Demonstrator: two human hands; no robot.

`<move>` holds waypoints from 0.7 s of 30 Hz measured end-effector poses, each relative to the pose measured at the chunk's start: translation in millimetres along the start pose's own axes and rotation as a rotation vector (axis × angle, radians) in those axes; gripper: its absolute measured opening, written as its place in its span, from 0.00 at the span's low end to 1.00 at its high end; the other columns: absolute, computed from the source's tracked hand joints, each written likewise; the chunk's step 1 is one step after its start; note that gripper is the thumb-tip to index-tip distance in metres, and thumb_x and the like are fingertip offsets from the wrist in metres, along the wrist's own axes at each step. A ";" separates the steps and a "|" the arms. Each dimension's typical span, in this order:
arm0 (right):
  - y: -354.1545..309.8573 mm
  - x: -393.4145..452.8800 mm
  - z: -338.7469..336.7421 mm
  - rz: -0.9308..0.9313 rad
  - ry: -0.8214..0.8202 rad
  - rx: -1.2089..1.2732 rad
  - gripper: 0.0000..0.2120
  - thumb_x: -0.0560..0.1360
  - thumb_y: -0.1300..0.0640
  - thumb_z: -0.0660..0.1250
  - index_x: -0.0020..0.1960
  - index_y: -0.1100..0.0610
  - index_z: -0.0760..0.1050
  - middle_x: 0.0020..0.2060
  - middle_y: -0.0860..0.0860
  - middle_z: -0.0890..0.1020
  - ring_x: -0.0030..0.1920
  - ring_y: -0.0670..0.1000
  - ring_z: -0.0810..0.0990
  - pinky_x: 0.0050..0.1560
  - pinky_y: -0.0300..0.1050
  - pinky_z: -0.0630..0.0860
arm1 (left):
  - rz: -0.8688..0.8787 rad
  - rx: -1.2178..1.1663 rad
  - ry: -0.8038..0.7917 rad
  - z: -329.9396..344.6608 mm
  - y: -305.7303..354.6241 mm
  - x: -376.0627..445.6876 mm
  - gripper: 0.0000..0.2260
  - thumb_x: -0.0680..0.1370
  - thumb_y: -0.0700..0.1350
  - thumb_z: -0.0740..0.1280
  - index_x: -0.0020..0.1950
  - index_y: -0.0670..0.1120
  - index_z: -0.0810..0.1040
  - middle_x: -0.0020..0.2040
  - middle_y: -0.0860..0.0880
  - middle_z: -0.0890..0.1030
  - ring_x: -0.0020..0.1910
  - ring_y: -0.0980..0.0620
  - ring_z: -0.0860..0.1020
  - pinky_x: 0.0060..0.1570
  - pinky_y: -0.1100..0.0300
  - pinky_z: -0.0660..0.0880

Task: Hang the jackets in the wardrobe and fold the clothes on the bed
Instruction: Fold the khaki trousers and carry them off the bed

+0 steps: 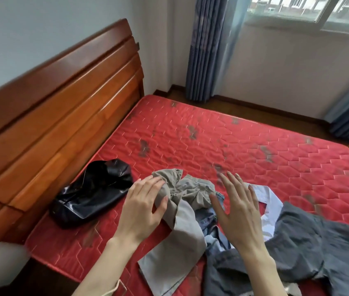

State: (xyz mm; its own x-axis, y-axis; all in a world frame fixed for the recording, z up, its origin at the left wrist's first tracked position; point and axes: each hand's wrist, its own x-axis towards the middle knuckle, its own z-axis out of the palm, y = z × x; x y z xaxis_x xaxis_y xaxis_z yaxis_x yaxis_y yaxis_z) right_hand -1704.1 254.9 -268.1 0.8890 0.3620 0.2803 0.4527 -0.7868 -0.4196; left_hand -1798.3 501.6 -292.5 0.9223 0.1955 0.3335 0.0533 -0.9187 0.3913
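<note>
Dark grey garment: nearest item, crumpled at the near right of the bed, spread flat in loose folds, its lower edge running out of the picture. It overlaps a white shirt, of which only the collar area and a strip show, and lies beside a piece of blue denim bunched between the other clothes.

Khaki-grey trousers: centre of the pile, waistband bunched at the far end, one leg trailing toward the near edge of the bed. Part of the leg lies over the denim.

Left hand: fingers gently curved and spread, fingertips touching the bunched top of the trousers; thumb against the cloth. No clear grip shows.

Right hand: fingers straight and splayed wide, palm down, hovering over the pile above the denim and the white shirt. Holds nothing.

Black glossy bag: lies on its side to the left of the clothes, apart from them, close to the headboard.

Bed: red quilted mattress with scattered dark marks, bare beyond the clothes and bag. Headboard of orange-brown wood, stepped panels, along the left.

Surroundings: blue curtain hanging in the far corner, a second curtain at the right edge, window at upper right, dark wooden floor past the mattress.
</note>
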 end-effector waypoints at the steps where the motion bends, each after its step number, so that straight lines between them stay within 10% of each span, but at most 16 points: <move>1: 4.1 8.3 8.4 0.007 -0.008 0.007 0.27 0.84 0.42 0.63 0.80 0.50 0.66 0.79 0.47 0.68 0.82 0.48 0.60 0.82 0.55 0.55 | -0.002 0.007 -0.014 6.9 -3.0 7.3 0.20 0.83 0.54 0.62 0.71 0.46 0.79 0.71 0.50 0.79 0.75 0.49 0.72 0.75 0.44 0.67; 21: 110.9 133.1 237.2 0.024 -0.175 -0.044 0.28 0.82 0.39 0.59 0.77 0.52 0.71 0.74 0.47 0.74 0.77 0.49 0.69 0.80 0.52 0.59 | -0.042 -0.070 -0.086 234.4 -133.2 136.1 0.21 0.83 0.51 0.62 0.72 0.44 0.78 0.72 0.49 0.78 0.76 0.50 0.70 0.79 0.50 0.61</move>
State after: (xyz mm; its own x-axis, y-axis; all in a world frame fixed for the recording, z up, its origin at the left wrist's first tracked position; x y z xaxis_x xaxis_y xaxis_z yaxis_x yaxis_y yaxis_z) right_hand -1519.2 334.4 -482.1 0.8995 0.4215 0.1152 0.4316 -0.8156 -0.3854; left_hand -1590.2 570.2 -500.3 0.9494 0.2002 0.2419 0.0683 -0.8836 0.4632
